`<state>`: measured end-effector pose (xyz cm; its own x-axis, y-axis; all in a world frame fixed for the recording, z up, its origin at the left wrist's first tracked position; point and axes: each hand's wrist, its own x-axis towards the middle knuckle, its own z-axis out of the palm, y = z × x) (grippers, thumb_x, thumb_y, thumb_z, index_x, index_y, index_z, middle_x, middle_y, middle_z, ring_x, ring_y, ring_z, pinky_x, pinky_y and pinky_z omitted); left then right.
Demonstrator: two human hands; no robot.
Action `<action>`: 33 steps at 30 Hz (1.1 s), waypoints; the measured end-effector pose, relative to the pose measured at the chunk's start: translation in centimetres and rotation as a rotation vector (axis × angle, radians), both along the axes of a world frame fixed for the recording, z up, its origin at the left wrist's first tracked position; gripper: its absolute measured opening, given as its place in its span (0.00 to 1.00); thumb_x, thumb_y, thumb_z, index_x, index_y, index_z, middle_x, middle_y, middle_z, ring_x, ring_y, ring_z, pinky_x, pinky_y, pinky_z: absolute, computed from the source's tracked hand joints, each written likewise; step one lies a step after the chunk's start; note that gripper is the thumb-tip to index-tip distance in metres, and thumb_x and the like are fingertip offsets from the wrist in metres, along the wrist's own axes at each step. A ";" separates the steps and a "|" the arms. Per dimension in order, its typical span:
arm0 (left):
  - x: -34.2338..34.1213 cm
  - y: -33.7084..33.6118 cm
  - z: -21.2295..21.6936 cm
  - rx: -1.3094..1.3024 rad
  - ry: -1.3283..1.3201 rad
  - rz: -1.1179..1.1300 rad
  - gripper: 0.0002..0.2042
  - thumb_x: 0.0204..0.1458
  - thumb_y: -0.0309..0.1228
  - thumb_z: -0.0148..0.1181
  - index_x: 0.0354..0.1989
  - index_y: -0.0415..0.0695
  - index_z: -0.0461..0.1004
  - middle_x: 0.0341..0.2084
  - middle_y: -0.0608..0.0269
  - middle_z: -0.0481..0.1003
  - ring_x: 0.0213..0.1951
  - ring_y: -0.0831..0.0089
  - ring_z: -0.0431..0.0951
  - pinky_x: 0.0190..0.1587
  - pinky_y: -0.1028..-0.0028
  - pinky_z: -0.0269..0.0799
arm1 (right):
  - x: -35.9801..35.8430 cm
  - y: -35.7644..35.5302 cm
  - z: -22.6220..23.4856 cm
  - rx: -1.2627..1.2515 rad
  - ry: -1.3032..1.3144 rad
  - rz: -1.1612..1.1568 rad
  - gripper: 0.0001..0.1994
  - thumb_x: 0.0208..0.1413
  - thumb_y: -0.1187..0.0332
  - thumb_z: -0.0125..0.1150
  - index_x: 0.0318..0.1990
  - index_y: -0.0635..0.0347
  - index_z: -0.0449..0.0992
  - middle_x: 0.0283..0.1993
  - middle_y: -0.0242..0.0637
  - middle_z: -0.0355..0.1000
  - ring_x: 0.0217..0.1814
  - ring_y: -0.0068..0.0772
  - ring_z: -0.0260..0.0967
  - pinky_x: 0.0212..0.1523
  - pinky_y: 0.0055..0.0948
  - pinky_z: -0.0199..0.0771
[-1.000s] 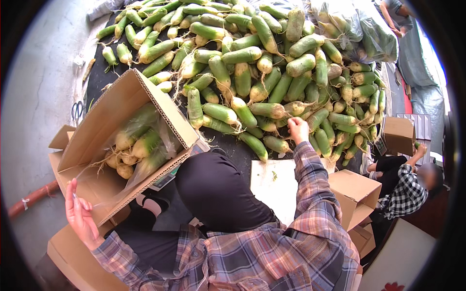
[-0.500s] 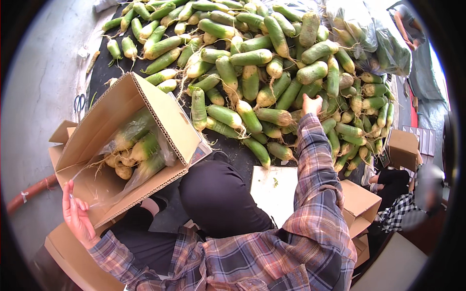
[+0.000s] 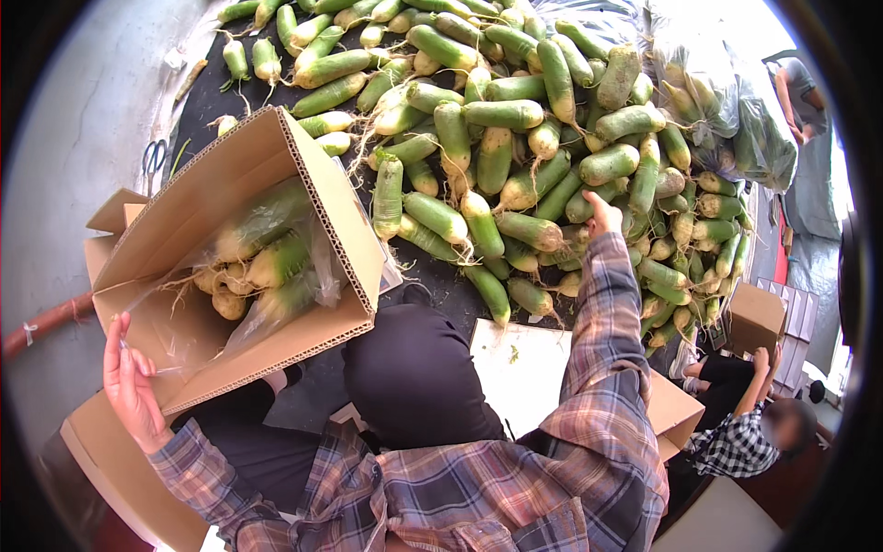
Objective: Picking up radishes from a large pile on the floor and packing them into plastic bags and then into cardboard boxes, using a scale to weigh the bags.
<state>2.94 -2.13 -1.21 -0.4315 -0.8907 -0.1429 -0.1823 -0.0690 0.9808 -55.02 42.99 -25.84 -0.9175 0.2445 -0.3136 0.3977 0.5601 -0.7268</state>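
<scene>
Several green radishes [image 3: 501, 114] with pale root ends lie heaped on a dark sheet ahead of me. My right hand [image 3: 604, 215] reaches into the near right part of the heap. It closes on a green radish [image 3: 579, 208]; some fingers are hidden. On my left, a cardboard box [image 3: 235, 368] tilts with its mouth toward me. Inside it a clear plastic bag [image 3: 324, 267] holds several radishes [image 3: 279, 259], root ends facing me. My left hand [image 3: 134, 386], beside the box's lower left edge, pinches the edge of this bag.
Scissors [image 3: 154, 156] lie beyond the box at left. A white board [image 3: 520, 368] is by my knee. Filled plastic bags [image 3: 699, 101] stand at far right. Another person [image 3: 740, 437] sits at right near a cardboard box [image 3: 756, 317]; a second person [image 3: 796, 97] is at the far right.
The view has shifted slightly. My right hand has drawn back a little within the heap, toward me. My left hand stays at the bag's edge. The person at right has raised a hand to the box.
</scene>
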 end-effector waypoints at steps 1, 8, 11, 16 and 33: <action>0.1 0.1 0.2 -0.002 0.007 -0.006 0.22 0.57 0.25 0.47 0.61 0.35 0.59 0.60 0.52 0.61 0.25 0.87 0.61 0.31 0.85 0.64 | 1.2 0.1 1.0 -0.172 -0.229 -0.030 0.25 0.36 0.59 0.75 0.36 0.69 0.73 0.33 0.44 0.74 0.26 0.31 0.69 0.27 0.27 0.72; 1.0 -0.1 0.3 0.003 0.006 -0.001 0.22 0.57 0.25 0.47 0.61 0.35 0.59 0.60 0.53 0.62 0.25 0.88 0.61 0.31 0.85 0.64 | 13.9 -5.5 5.9 -0.458 -0.434 0.247 0.19 0.41 0.62 0.72 0.40 0.57 0.74 0.27 0.27 0.69 0.22 0.12 0.62 0.16 0.14 0.60; 0.8 0.0 0.7 0.008 0.010 0.012 0.22 0.57 0.24 0.47 0.61 0.36 0.60 0.59 0.53 0.62 0.25 0.88 0.62 0.31 0.85 0.64 | 17.1 -8.5 1.7 -0.194 -0.224 0.371 0.29 0.35 0.61 0.75 0.44 0.66 0.71 0.38 0.39 0.73 0.38 0.28 0.70 0.39 0.26 0.70; 0.3 0.2 -0.1 0.039 0.057 0.003 0.22 0.57 0.24 0.48 0.61 0.36 0.60 0.60 0.53 0.62 0.24 0.88 0.61 0.30 0.85 0.64 | 18.9 -11.3 -1.2 0.266 -0.010 0.355 0.33 0.36 0.54 0.74 0.44 0.69 0.68 0.42 0.45 0.72 0.42 0.33 0.71 0.45 0.30 0.70; 0.5 0.1 0.0 0.027 0.042 -0.017 0.22 0.57 0.24 0.47 0.61 0.35 0.59 0.59 0.50 0.63 0.24 0.87 0.60 0.30 0.85 0.62 | 4.7 -11.3 -3.3 0.091 -0.151 0.196 0.21 0.40 0.66 0.70 0.44 0.64 0.76 0.39 0.41 0.75 0.40 0.37 0.73 0.44 0.33 0.70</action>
